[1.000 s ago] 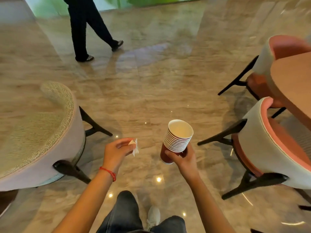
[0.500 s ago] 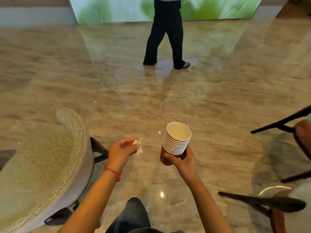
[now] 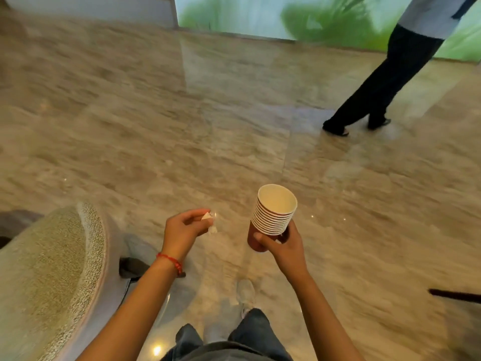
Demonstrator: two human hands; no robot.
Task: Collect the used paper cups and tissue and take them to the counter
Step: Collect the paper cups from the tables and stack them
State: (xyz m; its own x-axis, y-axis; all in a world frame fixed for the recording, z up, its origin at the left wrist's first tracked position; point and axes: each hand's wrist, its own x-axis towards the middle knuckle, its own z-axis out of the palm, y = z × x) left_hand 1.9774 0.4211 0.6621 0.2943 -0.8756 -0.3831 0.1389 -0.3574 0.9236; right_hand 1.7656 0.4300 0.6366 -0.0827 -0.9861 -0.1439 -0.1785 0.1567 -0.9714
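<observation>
The right hand (image 3: pixel 283 246) grips the nested stack of paper cups (image 3: pixel 273 214) low on its red base, tilted, over the marble floor (image 3: pixel 182 126); a jolt could topple the white rims out; the left hand (image 3: pixel 182 230) pinches a crumpled white tissue (image 3: pixel 209 222), which could slip; a passer-by (image 3: pixel 385 82) crosses ahead, a collision risk.
</observation>
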